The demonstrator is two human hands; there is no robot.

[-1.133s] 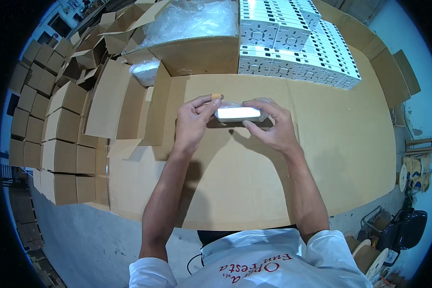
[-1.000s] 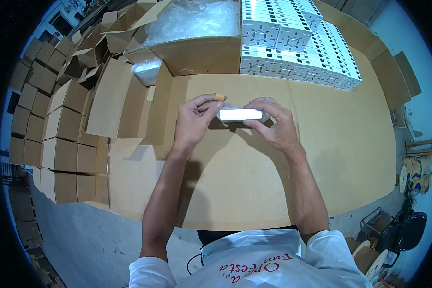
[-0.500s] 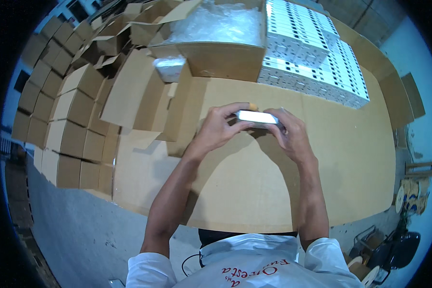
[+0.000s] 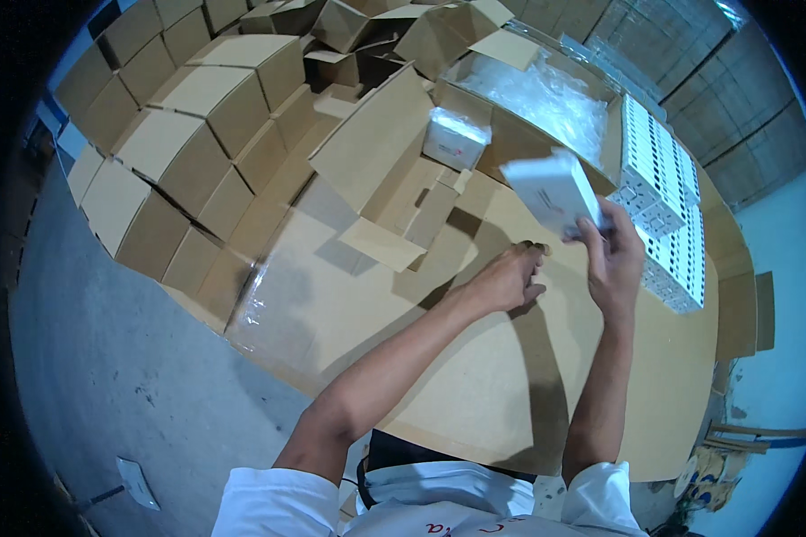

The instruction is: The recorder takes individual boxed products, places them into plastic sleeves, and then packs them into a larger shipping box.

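We cannot see the right hand's (image 4: 614, 259) fingertips: they sit behind the white bagged box (image 4: 553, 191) it holds up, and that box is smeared by motion, so its markings and wrapping cannot be told. The left hand's (image 4: 509, 277) fingers curl under the palm, hiding whether they touch the cardboard-covered table (image 4: 475, 376). The table's far edge is buried under the open carton (image 4: 546, 103), whose clear plastic contents blur into one mass. The stacked white boxes (image 4: 667, 206) along the right edge are too small to read. The shirt (image 4: 439, 506) is cut off by the bottom edge.
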